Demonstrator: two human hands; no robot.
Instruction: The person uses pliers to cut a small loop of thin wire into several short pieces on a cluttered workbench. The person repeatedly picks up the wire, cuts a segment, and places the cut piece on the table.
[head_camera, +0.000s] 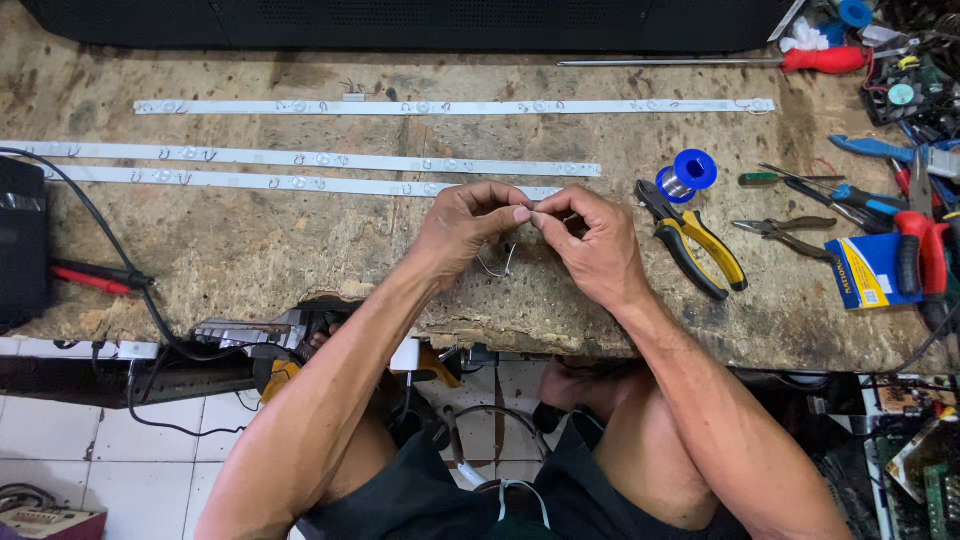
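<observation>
Head view, thin bent wire, pinched between left hand, right hand

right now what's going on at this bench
A person sits at a worn wooden workbench with both hands together over its front edge. The left hand and right hand pinch a thin bent piece of wire between their fingertips. Three long white LED strips lie across the bench beyond the hands. To the right are yellow-and-black pliers and a blue spool of solder, untouched.
</observation>
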